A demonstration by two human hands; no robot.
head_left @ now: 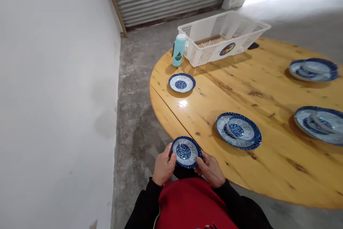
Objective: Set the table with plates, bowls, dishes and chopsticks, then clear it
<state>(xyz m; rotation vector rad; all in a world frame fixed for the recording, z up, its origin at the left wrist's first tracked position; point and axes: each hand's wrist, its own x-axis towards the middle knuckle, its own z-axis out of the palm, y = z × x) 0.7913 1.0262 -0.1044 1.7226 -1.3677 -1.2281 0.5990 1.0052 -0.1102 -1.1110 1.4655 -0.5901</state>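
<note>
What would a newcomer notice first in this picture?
Probably the blue-and-white plate, held between the left hand and the right hand at bottom centre. Next may come the white basket on the far side of the wooden table, with a turquoise bottle standing to its left.

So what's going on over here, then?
A person is holding a small blue-and-white plate with both hands, the left hand on one side of the rim and the right hand on the other, beside a wooden table. A similar plate lies on the table near a light-blue bottle and a white basket. Three more patterned plates lie farther to the right.
</note>
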